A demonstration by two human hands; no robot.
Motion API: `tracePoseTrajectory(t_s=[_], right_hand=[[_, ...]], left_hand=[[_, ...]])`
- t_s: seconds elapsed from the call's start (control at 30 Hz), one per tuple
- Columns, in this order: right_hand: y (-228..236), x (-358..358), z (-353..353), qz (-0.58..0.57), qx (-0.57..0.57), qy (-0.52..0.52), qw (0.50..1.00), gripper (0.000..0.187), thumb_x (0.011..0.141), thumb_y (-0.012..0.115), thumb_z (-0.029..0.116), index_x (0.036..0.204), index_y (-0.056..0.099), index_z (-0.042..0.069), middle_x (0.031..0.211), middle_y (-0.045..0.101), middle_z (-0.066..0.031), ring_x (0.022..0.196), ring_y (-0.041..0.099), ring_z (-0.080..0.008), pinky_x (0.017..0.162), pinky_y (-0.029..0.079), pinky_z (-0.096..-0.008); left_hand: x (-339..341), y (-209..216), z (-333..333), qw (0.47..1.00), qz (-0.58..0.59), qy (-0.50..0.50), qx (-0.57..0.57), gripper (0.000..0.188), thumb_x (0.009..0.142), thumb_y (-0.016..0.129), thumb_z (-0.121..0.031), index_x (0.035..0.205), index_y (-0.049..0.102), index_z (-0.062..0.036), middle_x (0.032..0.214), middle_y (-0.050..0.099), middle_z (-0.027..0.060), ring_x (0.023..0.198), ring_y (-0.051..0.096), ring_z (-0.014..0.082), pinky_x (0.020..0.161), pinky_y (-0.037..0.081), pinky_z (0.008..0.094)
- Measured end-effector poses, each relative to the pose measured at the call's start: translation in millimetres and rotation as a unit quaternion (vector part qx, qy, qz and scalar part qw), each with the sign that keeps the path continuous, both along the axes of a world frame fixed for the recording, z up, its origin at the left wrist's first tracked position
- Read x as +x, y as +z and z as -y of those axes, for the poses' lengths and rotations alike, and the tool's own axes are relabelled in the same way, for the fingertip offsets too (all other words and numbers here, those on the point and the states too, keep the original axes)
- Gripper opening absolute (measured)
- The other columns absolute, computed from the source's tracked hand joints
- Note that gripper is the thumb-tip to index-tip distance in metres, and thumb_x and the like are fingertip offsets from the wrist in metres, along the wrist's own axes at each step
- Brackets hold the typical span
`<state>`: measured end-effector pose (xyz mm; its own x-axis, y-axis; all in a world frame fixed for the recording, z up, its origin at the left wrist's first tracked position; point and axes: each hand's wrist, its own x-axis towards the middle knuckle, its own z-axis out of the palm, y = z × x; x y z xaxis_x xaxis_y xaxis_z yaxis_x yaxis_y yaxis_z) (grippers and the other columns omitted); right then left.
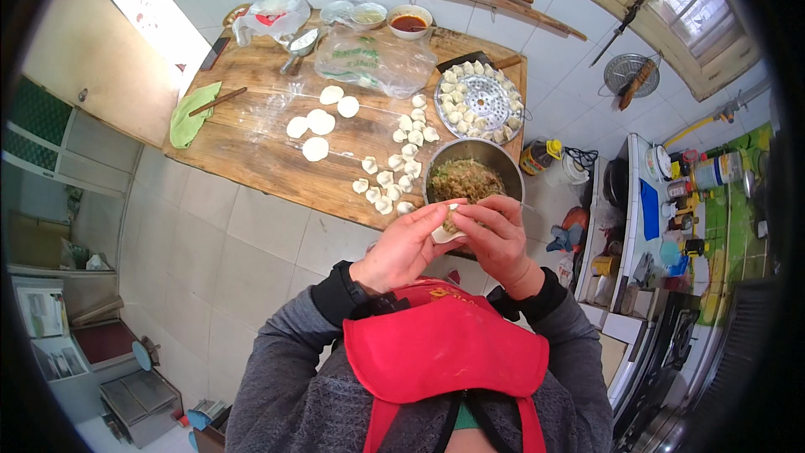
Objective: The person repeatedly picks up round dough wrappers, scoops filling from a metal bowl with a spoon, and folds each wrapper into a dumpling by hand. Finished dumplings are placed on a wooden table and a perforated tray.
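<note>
Between both hands, near my chest, is a dumpling [447,233] with its white wrapper partly folded over brown-green filling. My left hand [407,243] grips it from the left with thumb and fingers. From the other side my right hand [496,235] pinches its edge. Just beyond the hands stands a metal bowl [516,172] of minced filling [464,179]. Left of that bowl, folded dumplings [385,178] sit in loose rows on the wooden table [251,159]. Several round flat wrappers [320,122] lie farther left, some overlapping.
A perforated metal steamer tray [480,101] holds more dumplings at the far right. Plastic bags [373,59], a scoop [300,44] and a bowl of red-brown sauce [410,22] stand at the back. A green cloth [194,116] and a thin rolling pin [218,101] lie at the left edge.
</note>
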<state>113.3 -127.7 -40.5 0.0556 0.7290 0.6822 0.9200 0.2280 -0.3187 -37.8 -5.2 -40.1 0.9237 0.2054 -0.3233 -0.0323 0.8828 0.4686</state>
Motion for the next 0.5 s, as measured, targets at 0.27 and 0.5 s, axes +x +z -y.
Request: tracePoseTrajectory(t_s=[0.27,0.5], right_hand=[[4.9,-12.6,-8.4,-0.112,-0.029,-0.039,0.992,0.032,0.073,0.078,0.005,0.104,0.075,0.011,0.102,0.067,-0.0029,0.095,0.055,-0.0264,0.083,0.047,-0.0362],[6.4,-17.5,-13.7,-0.277,-0.082,-0.052,0.956,0.02,0.077,0.077,0.007,0.096,0.077,0.011,0.105,0.065,-0.0043,0.102,0.054,-0.0238,0.086,0.044,-0.0337]], left_hand=[[-1.8,-4.3,-2.5,0.998,0.008,0.016,0.06,0.036,0.107,0.046,-0.02,0.137,0.052,-0.0024,0.135,0.056,0.0062,0.123,0.053,0.0151,0.104,0.046,0.037],[-2.1,-9.3,-6.6,0.992,0.049,0.016,0.119,0.036,0.107,0.044,-0.014,0.14,0.049,-0.0011,0.133,0.058,0.0075,0.118,0.057,0.0157,0.099,0.049,0.0332]])
